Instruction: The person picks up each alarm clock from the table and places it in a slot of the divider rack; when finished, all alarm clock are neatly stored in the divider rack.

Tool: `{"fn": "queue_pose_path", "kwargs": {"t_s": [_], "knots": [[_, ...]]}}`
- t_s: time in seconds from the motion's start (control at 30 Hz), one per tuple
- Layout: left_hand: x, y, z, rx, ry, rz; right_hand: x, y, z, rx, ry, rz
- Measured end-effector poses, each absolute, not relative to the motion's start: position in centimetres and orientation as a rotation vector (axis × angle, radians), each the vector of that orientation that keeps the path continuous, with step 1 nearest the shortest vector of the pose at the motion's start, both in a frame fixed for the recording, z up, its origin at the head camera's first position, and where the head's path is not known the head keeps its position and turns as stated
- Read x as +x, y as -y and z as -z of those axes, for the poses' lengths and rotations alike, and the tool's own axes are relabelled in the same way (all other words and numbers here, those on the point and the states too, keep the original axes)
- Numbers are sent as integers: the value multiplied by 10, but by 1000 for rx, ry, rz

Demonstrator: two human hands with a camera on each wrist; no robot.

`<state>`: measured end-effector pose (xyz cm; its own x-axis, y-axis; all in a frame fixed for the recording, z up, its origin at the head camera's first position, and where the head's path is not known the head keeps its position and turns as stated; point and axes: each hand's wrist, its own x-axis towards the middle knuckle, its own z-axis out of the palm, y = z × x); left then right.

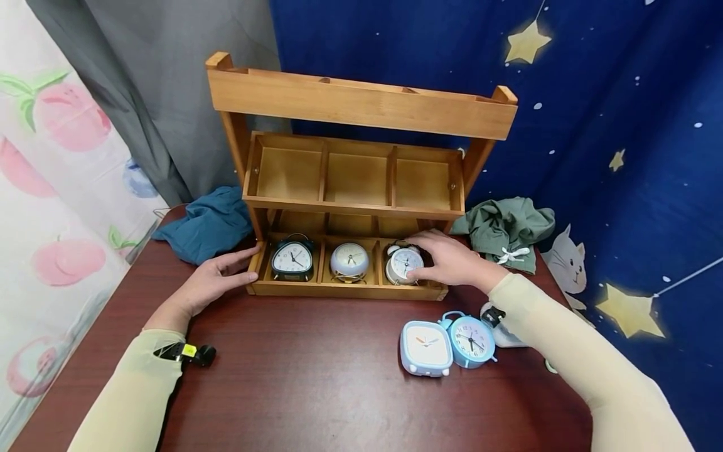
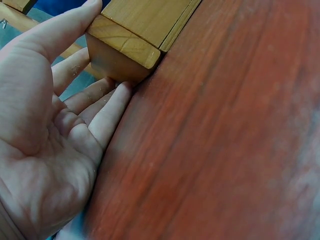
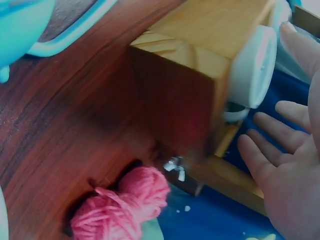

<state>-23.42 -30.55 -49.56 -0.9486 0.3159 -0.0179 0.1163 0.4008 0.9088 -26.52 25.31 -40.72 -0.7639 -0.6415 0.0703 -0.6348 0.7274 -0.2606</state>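
Observation:
My left hand (image 1: 211,279) rests against the left end of the wooden shelf (image 1: 347,290); in the left wrist view its thumb and fingertips touch around the front corner. Beside a white twin-bell alarm clock (image 1: 404,263) in the right bottom compartment is my right hand (image 1: 449,258), fingers spread and thumb at the clock's face. The right wrist view shows those fingers extended, apart from the clock's side. A dark green rounded-triangle clock (image 1: 292,258) sits in the left compartment, a round pale lavender clock (image 1: 349,260) in the middle one.
On the table a square light-blue clock (image 1: 426,348) and a round blue twin-bell clock (image 1: 471,341) stand close together. Pink yarn (image 3: 120,205) lies near the shelf's right end. Blue cloth (image 1: 209,223) and green cloth (image 1: 503,226) flank the shelf.

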Motion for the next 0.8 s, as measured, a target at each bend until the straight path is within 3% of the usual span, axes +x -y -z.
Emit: {"fn": "queue_pose_path", "kwargs": {"t_s": [0.43,0.8], "knots": [[-235,306,497,379,-2467,-1576,-194,-270,393,-1303,-2777,622],[-234,304,496,386,-2446,-1600,-165,-275,410,-1151,-2622,564]]}}
